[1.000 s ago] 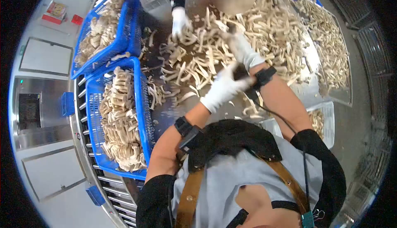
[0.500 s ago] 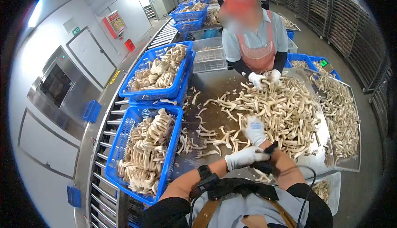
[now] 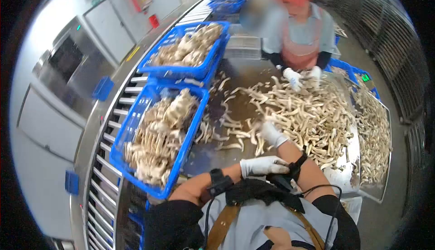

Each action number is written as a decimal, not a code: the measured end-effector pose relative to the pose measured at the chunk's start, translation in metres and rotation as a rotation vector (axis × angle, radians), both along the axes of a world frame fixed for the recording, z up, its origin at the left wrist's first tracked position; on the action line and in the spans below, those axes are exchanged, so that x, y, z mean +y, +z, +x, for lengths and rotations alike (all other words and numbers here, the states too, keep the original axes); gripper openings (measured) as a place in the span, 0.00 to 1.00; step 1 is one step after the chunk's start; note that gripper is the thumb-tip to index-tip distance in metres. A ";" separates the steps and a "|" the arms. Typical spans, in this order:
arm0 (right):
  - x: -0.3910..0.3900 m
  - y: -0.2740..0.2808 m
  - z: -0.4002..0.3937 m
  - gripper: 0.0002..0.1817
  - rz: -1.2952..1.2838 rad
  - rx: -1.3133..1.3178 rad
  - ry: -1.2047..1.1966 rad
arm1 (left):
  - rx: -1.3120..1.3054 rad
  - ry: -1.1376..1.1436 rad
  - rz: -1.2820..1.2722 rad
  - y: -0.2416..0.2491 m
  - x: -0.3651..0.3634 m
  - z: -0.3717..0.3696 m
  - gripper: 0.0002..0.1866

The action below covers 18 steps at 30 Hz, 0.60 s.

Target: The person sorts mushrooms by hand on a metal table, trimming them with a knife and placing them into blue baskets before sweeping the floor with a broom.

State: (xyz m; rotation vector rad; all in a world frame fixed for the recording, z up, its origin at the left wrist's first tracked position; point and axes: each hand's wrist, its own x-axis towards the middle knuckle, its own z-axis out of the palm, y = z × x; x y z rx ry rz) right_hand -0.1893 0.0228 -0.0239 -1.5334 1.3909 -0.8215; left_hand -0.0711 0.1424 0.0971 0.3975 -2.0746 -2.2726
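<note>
My left hand (image 3: 264,165), in a white glove, reaches across my body and has its fingers closed at a black device (image 3: 282,180) strapped to my right wrist. Beyond it, my right hand (image 3: 273,134), also white-gloved, is stretched out over the metal table (image 3: 216,156), at the near left edge of a heap of long pale mushrooms (image 3: 312,118). Motion smears its fingertips, so I cannot make out whether they hold a mushroom. Loose mushrooms lie scattered just left of that hand.
Blue baskets of mushrooms, one nearer (image 3: 170,184) and a stacked pair (image 3: 181,71), stand left on a roller conveyor (image 3: 102,177). Across the table a co-worker (image 3: 301,37) in a red cap handles mushrooms with gloved hands. A mushroom-covered tray (image 3: 374,191) lies right; tall racks (image 3: 385,32) stand behind.
My view has shifted, with the baskets and co-worker now higher in it. My left hand stays at the right wrist device, its fingers slightly further back. My right hand remains beside the heap.
</note>
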 end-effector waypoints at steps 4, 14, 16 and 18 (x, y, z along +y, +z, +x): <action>-0.011 0.033 -0.041 0.19 -0.569 0.955 0.186 | -0.020 0.011 -0.325 -0.009 0.003 0.006 0.26; -0.020 0.028 -0.016 0.17 -0.149 0.177 0.085 | 0.257 0.248 0.294 -0.045 0.030 0.011 0.31; -0.005 0.012 0.000 0.17 -0.010 -0.015 -0.187 | 0.219 0.324 0.308 -0.028 0.031 0.023 0.29; 0.012 -0.020 0.007 0.18 -0.107 0.184 0.014 | 0.185 0.343 0.117 -0.017 0.029 0.038 0.28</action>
